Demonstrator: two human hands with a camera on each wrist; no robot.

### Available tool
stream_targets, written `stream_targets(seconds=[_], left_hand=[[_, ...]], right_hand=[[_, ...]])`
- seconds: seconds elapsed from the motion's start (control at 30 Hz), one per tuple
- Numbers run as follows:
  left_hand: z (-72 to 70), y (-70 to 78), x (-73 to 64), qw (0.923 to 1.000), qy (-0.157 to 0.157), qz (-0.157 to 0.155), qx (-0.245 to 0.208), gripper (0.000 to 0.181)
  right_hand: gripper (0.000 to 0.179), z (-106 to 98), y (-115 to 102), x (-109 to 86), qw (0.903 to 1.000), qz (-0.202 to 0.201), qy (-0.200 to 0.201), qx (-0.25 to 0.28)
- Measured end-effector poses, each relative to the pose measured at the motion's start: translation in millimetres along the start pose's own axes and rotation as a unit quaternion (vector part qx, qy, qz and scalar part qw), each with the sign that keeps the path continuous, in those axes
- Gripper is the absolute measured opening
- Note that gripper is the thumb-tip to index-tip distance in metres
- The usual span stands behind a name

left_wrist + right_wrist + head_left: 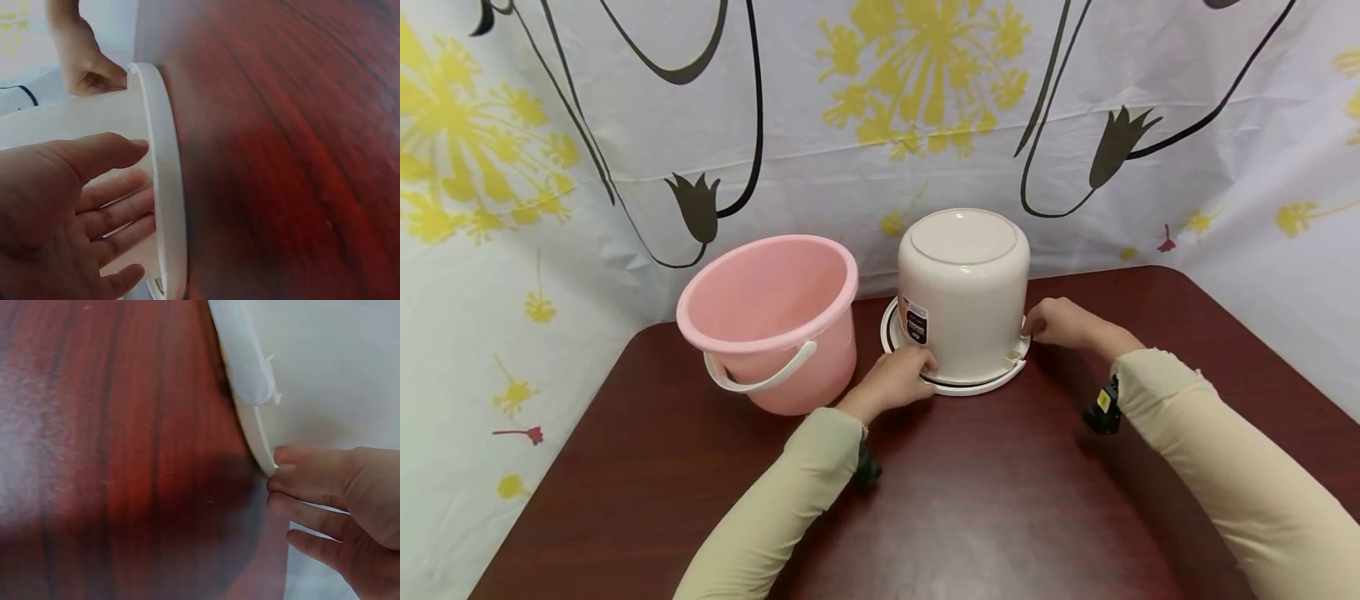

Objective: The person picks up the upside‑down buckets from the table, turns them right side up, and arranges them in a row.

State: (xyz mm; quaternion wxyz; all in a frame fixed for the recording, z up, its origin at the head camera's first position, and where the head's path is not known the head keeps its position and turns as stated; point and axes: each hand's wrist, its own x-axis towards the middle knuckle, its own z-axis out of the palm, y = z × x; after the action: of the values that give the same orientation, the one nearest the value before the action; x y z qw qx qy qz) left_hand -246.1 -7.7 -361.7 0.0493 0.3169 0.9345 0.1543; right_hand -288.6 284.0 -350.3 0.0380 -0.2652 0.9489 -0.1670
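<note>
A cream bucket stands upside down on the table, its rim down and its base up. A label shows on its left side. The bucket's handle lies round the front of the rim. At the front left, my left hand touches the lower wall, and in the left wrist view its loosely straight fingers and thumb reach the rim band. On the right side, my right hand pinches the rim; its thumb and forefinger meet at the edge in the right wrist view.
To the left, a pink bucket stands upright with its white handle hanging at the front. Both buckets are on a dark red wooden table. A patterned curtain hangs close behind the table's far edge.
</note>
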Motion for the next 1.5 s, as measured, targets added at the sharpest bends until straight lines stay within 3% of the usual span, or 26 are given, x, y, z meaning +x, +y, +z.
stream_targets(seconds=[0.13, 0.27, 0.47, 0.67, 0.9, 1.07, 1.2, 1.5], left_hand=[[2.4, -2.9, 0.1, 0.9989, -0.009, 0.025, 0.037, 0.026], [5.9, -4.1, 2.1, 0.9977, 0.001, 0.044, 0.052, 0.025], [10.4, -3.1, 4.3, 0.9973, 0.007, 0.058, 0.045, 0.024], [12.7, -3.6, 4.1, 0.9933, 0.027, 0.103, 0.046, 0.021], [9.1, -5.8, 2.5, 0.9859, 0.065, 0.154, -0.001, 0.021], [-0.3, -5.3, 1.5, 0.9775, 0.086, 0.189, -0.037, 0.022], [-10.9, -2.2, -1.1, 0.9734, 0.1, 0.199, -0.052, 0.023], [-28.6, 12.5, -7.9, 0.9603, 0.119, 0.227, -0.11, 0.023]], right_hand=[[0.022, 6, 2, -1.5, 0.9998, -0.001, 0.017, -0.01], [0.014, 11, 4, -3.4, 0.999, 0.003, 0.041, -0.019], [0.009, 17, 4, -6.7, 0.9982, 0.019, 0.056, -0.013], [0.01, 20, 6, -11.6, 0.9972, 0.029, 0.069, 0.0], [0.009, 18, 7, -15.9, 0.9948, 0.035, 0.095, 0.005], [0.011, 13, 4, -20.7, 0.9919, 0.042, 0.12, 0.008], [0.013, 6, -1, -25.9, 0.9887, 0.035, 0.145, 0.013], [0.018, -12, -17, -46.0, 0.9692, 0.044, 0.238, 0.044]])
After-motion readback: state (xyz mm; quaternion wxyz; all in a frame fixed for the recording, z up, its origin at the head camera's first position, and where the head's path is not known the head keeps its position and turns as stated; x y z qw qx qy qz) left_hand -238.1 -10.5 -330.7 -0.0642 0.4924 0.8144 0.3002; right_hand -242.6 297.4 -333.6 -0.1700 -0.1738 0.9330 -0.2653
